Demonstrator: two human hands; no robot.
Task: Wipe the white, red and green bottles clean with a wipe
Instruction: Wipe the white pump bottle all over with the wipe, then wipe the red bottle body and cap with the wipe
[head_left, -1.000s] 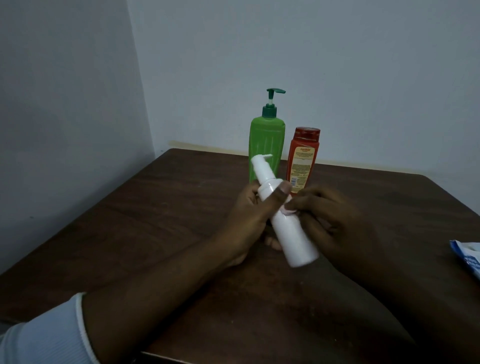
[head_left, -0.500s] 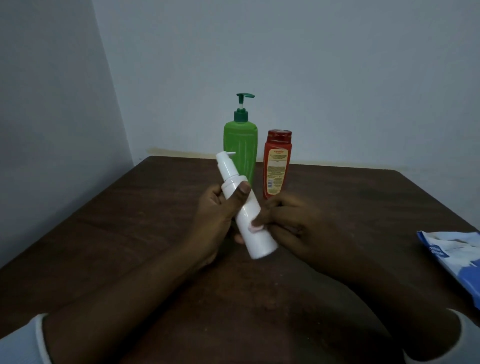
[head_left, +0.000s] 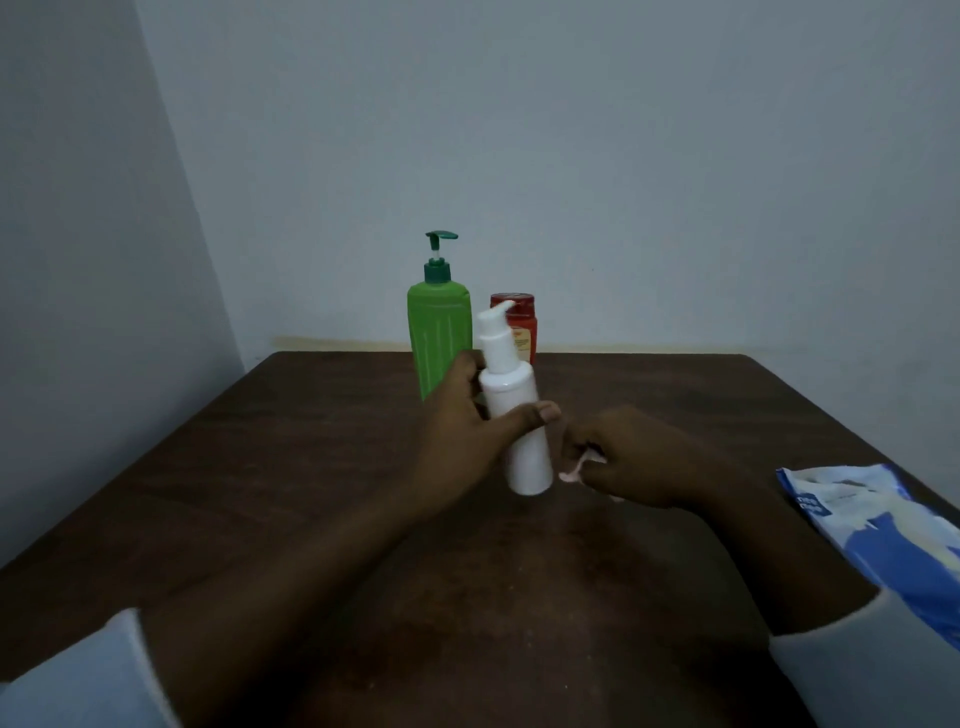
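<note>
My left hand grips the white pump bottle around its middle, thumb across the front, holding it nearly upright above the table. Just to its right, my right hand pinches a small crumpled wipe; the wipe sits a little apart from the bottle's lower end. Behind them the green pump bottle stands upright at the far side of the table. The red bottle stands beside it, partly hidden by the white bottle's pump.
A blue and white wipe packet lies at the table's right edge. The dark wooden table sits in a corner, with walls at the left and the back.
The white bottle has been tilted from slanting to nearly upright. My right hand with the wipe has come off the bottle and moved to its right.
</note>
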